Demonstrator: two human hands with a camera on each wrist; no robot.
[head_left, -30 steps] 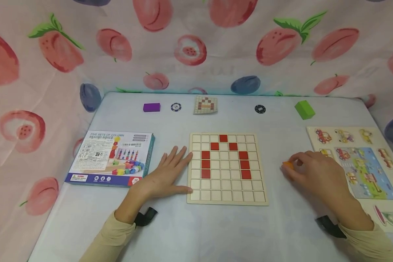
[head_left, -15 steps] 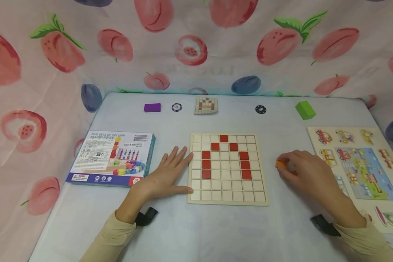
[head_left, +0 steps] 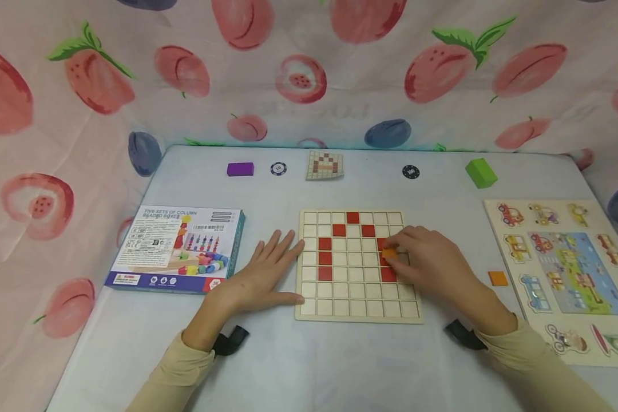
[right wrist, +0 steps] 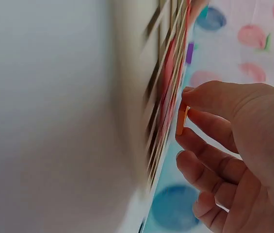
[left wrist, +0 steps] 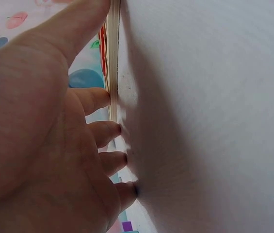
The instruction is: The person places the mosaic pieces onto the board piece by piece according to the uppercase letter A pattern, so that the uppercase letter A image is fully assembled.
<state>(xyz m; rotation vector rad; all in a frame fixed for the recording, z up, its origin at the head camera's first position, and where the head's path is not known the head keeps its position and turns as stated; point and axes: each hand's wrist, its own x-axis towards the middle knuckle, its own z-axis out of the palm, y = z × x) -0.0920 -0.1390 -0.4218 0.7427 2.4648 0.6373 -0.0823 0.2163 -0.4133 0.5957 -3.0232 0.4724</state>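
Note:
A wooden grid board [head_left: 360, 309] lies mid-table, with red square tiles [head_left: 325, 258] in some of its cells, forming an arch. My left hand [head_left: 257, 280] lies with fingers spread, thumb and index fingertip touching the board's left edge. Over the right side of the board, my right hand [head_left: 432, 257] pinches an orange square tile [head_left: 389, 253] between thumb and fingers. In the right wrist view that tile [right wrist: 181, 120] shows edge-on, apart from the board. Another orange tile [head_left: 498, 278] lies on the table to the right.
A boxed bead set [head_left: 175, 246] lies left and a vehicle picture puzzle [head_left: 510, 217] right. Along the back sit a purple block [head_left: 240, 169], a pattern card [head_left: 324, 165], two round chips [head_left: 411, 171] and a green block [head_left: 481, 173].
My right hand has moved left from beside the puzzle to above the board, carrying one orange tile. A second orange tile now shows on the table. The left hand stays put.

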